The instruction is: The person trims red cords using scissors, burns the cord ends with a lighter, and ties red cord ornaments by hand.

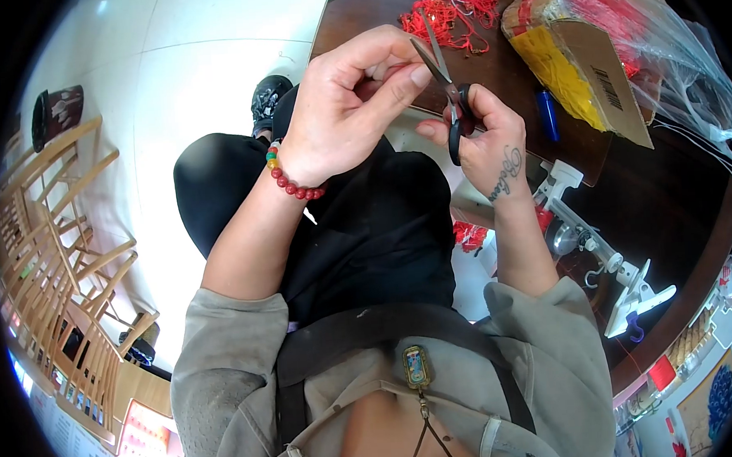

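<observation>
A pair of scissors with black handles is gripped in my right hand, its fingers through and around the loops. The blades point away from me and stand apart. My left hand is closed just left of the blades, thumb and fingertips pinched together. Whatever it pinches is too small or hidden to make out. Both hands are raised over my lap, near the edge of the dark wooden table. Red cords lie tangled on the table beyond the scissors.
A cardboard box with yellow tape and a clear plastic bag sits at the right. Near it are a blue cylinder and a white metal clamp stand. Wooden chairs stand at the left.
</observation>
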Action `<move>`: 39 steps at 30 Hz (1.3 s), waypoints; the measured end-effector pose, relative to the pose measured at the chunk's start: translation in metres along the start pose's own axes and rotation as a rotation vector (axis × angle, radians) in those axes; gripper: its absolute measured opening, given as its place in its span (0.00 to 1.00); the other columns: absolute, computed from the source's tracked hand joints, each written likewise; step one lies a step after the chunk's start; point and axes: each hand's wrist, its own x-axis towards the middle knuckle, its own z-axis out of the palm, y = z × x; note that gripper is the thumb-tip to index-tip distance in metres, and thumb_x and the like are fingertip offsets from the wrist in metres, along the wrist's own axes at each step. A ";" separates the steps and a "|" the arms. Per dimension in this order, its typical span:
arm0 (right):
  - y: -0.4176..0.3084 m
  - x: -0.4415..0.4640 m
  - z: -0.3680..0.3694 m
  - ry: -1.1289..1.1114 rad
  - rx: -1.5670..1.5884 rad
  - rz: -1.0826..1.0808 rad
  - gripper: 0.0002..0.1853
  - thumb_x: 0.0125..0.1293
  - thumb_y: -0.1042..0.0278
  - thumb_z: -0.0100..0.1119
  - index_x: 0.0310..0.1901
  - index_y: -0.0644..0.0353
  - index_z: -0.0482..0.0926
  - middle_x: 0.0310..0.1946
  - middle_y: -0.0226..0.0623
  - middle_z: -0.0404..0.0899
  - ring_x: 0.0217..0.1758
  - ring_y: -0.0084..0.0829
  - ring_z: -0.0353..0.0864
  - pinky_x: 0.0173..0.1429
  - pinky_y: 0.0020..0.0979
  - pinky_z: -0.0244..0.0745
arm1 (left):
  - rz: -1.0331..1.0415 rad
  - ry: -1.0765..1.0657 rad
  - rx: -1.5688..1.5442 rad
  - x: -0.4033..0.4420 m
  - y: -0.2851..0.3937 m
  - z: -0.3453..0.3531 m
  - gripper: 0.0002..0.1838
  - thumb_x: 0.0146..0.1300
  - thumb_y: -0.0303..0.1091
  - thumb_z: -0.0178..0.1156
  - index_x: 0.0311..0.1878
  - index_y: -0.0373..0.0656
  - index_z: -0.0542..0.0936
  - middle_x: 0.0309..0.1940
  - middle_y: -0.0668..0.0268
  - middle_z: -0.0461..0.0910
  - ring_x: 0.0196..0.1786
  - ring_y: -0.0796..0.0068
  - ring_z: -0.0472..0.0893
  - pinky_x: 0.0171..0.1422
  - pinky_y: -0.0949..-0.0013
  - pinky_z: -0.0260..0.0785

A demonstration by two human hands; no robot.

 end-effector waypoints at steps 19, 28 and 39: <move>-0.009 0.001 0.012 0.086 0.930 -0.108 0.13 0.57 0.86 0.60 0.40 0.62 0.69 0.43 0.47 0.78 0.49 0.29 0.77 0.55 0.28 0.73 | -0.311 -0.184 -1.006 0.008 0.003 -0.022 0.06 0.71 0.35 0.46 0.40 0.44 0.67 0.27 0.75 0.61 0.27 0.84 0.60 0.37 0.78 0.59; -0.029 0.010 0.032 0.102 0.936 -0.144 0.11 0.58 0.86 0.60 0.37 0.63 0.70 0.43 0.45 0.79 0.44 0.23 0.78 0.50 0.23 0.75 | -0.207 -0.236 -1.276 0.007 0.004 -0.022 0.05 0.71 0.35 0.45 0.40 0.45 0.66 0.27 0.75 0.63 0.29 0.82 0.60 0.34 0.76 0.56; -0.042 0.014 0.021 -0.067 0.747 -0.061 0.10 0.55 0.81 0.65 0.33 0.63 0.72 0.35 0.37 0.81 0.37 0.18 0.76 0.44 0.20 0.73 | -0.231 -0.256 -1.255 0.006 0.003 -0.024 0.08 0.72 0.36 0.43 0.42 0.42 0.68 0.29 0.72 0.63 0.22 0.87 0.57 0.28 0.81 0.52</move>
